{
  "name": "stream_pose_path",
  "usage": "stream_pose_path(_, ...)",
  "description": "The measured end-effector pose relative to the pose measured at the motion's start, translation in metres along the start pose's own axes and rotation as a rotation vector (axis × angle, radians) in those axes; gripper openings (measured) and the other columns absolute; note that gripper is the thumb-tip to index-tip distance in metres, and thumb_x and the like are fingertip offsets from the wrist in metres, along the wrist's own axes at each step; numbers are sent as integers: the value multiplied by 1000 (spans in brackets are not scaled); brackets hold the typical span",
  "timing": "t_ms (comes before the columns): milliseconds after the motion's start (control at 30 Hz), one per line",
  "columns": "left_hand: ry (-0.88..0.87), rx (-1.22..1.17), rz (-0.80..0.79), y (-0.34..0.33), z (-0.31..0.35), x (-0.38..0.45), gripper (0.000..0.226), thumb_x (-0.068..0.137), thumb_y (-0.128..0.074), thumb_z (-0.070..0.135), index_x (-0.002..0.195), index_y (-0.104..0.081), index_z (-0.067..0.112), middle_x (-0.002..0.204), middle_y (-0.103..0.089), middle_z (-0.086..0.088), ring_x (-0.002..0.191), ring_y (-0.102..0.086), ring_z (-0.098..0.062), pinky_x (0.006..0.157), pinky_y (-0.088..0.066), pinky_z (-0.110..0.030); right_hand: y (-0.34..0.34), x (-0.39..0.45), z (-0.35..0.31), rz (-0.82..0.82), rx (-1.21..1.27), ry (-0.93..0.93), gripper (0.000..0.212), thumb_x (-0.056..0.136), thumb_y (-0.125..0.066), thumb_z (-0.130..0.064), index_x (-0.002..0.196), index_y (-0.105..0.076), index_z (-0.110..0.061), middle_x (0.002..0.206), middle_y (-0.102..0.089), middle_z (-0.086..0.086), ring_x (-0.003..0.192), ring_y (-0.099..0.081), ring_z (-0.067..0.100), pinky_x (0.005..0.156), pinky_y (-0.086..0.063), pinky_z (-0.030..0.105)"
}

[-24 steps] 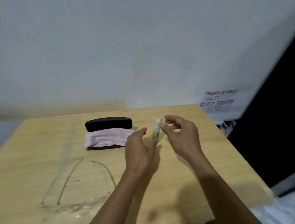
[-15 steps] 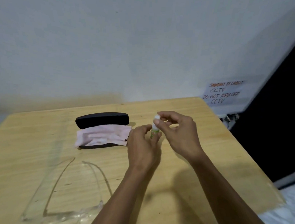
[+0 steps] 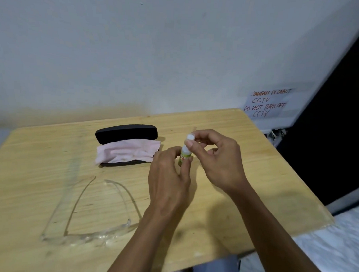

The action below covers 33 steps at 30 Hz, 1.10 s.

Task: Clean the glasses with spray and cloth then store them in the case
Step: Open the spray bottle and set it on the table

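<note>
Left hand: the left hand [image 3: 168,176] curls round the lower body of the spray [image 3: 185,154], thumb on one side and fingertips on the other, holding it upright just above the table [image 3: 245,159].
Right hand: the right hand [image 3: 216,158] pinches the white cap [image 3: 190,137] on top of the spray between thumb and forefinger; the other fingers are loosely curled behind.
Spray: a small bottle with a green label and white top, held between both hands, right of the case and near the table's middle.
Glasses: clear glasses [image 3: 92,220] lie on the table at near left, arms unfolded and pointing away toward the case, the front nearest the person; well apart from both hands.
Case: a black case [image 3: 126,132] stands open at the back of the table, its lid raised, just left of the left hand.
Cloth: a pink cloth [image 3: 128,151] lies draped across the open case, covering most of its lower half, one corner hanging over the left end.
Table: pale wood, set against a white wall [image 3: 137,51].
Note: a handwritten paper note [image 3: 267,102] is stuck to the wall at the right, beyond the table's corner.
</note>
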<state>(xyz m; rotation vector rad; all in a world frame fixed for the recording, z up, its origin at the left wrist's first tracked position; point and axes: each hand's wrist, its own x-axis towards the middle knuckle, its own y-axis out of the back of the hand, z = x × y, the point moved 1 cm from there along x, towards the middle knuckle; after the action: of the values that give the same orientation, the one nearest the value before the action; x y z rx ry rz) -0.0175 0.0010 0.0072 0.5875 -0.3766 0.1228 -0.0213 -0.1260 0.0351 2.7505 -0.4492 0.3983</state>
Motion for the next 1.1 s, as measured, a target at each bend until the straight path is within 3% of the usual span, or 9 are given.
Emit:
stream_pose_path(200,-9,22,1,14,-1,-22,24,88,-65,32,108,-69,17,96,-70,5,93,-58,-17,70,-37,-26,7,-16,-19,-25,32,10,10,90,-73,-29,98,-73,-23,95,-74,-7,93,-66,16,63,-51,27)
stream_pose_path(300,-18,3,26,19,2,-29,23,87,-68,30,105,-70,16,94,-70,5,92,-60,-18,72,-42,-29,13,-20,-34,-30,59,31,7,91,-72,-26,97,-73,-22,96,-75,-7,93,-67,12,66,-53,25)
stream_pose_path(367,-24,-18,46,23,5,-31,22,86,-69,28,103,-71,16,92,-69,6,90,-61,-18,72,-43,-29,20,-20,-45,26,107,60,6,91,-72,-23,97,-72,-21,92,-74,-9,88,-67,6,70,-55,25)
stream_pose_path(467,-27,-44,69,29,7,-32,21,85,-71,28,102,-71,16,90,-69,6,88,-62,-17,74,-45,-30,31,-20,-53,129,134,92,12,92,-71,-25,103,-71,-20,92,-72,-6,91,-68,14,74,-59,29)
stream_pose_path(533,-15,-69,70,33,6,-31,20,86,-70,29,102,-70,18,89,-70,6,88,-62,-16,77,-49,-33,34,-22,-48,169,112,85,17,93,-71,-26,109,-70,-21,93,-72,-2,93,-68,15,73,-58,25)
stream_pose_path(600,-1,-89,78,36,5,-30,18,86,-70,29,102,-70,20,88,-69,8,88,-62,-15,79,-50,-34,33,-25,-33,197,23,59,18,93,-70,-25,110,-70,-21,91,-70,-6,89,-66,5,69,-53,16)
stream_pose_path(667,20,-120,87,37,3,-28,16,86,-70,27,100,-71,20,89,-70,9,88,-63,-14,80,-50,-35,30,-27,-12,221,-93,1,15,92,-71,-28,106,-70,-22,89,-70,-10,85,-63,-1,68,-52,17)
stream_pose_path(933,62,-138,65,23,3,-18,18,86,-70,28,102,-70,20,92,-69,9,93,-62,-14,82,-48,-31,30,-12,56,188,-423,-180,18,87,-71,-40,101,-72,-29,88,-69,-17,101,-64,20,87,-54,45)
stream_pose_path(1100,67,-141,34,10,5,-11,18,86,-70,28,102,-72,20,89,-63,17,95,-60,-13,81,-50,-35,33,-11,65,178,-611,-174,23,89,-69,-43,107,-72,-30,96,-68,-17,112,-53,19,100,-40,43)
